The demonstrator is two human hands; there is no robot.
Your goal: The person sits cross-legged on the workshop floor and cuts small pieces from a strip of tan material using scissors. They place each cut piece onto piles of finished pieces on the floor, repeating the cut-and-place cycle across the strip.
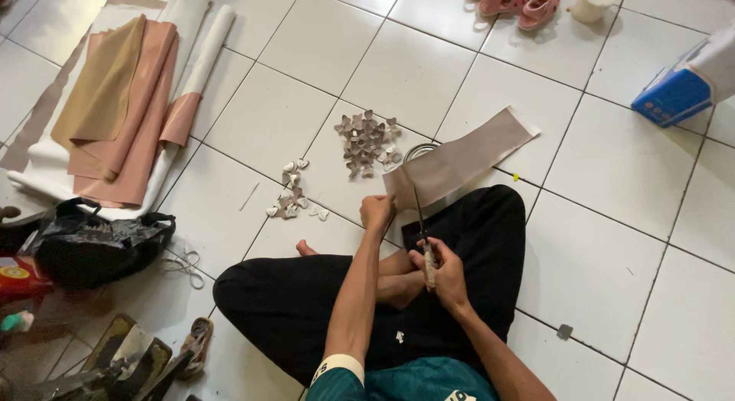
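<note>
- The person sits cross-legged on the white tiled floor [612, 179], black trousers filling the lower middle of the view.
- The left hand [377, 212] is clenched on the near end of a taupe strip of material [459, 160], which runs away from it across the tiles, up and to the right.
- The right hand [440, 274], nearer the body than the strip, is clenched around the handle of a long thin cutting tool [422, 229]; the blade reaches up to the strip's near end. Whether the edge touches the material, I cannot tell.
- Just left of the strip lies a heap of small taupe cut pieces [367, 140].
- Further left of the strip, a smaller cluster of pale cut pieces [291, 194].
- Well to the left of the strip, folded tan and pink sheets on white rolls [130, 102].
- A black bag [92, 244] sits below those sheets.
- Well beyond the strip, pink sandals [521, 3]; to its right, a blue and white box [689, 83].
</note>
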